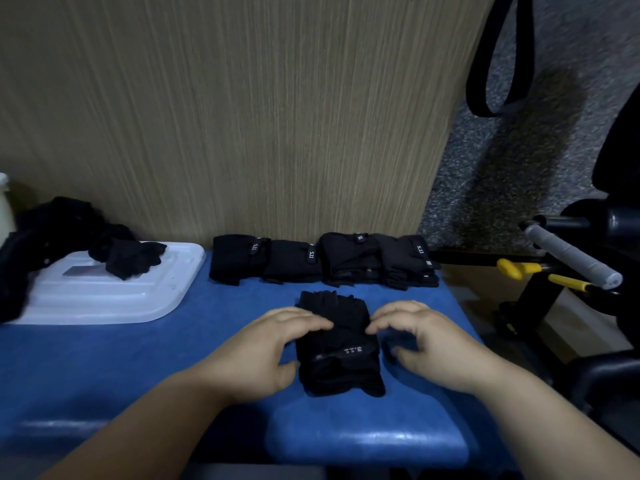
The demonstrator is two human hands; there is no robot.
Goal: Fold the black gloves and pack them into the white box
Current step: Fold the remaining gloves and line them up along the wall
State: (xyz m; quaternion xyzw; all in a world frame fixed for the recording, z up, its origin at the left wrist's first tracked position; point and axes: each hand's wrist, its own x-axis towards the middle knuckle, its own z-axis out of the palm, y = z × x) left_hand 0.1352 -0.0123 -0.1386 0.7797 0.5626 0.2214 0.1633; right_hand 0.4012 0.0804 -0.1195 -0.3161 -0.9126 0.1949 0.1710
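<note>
Two hands in, and the blue table [138,368] carries it all. Far left lies the white box [104,296], with loose gloves [69,223] heaped on it. Four folded gloves [325,259] line the back edge. Up front, the glove [339,355] lies between our hands. The left hand [256,348] curls over its left edge, thumb against the side. The right hand [433,341] arches, fingertips touching the right edge; whether it grips, we cannot tell.

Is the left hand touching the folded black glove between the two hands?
Touching. The head view shows the left hand with fingertips lying on the folded glove and thumb against its side.
</note>
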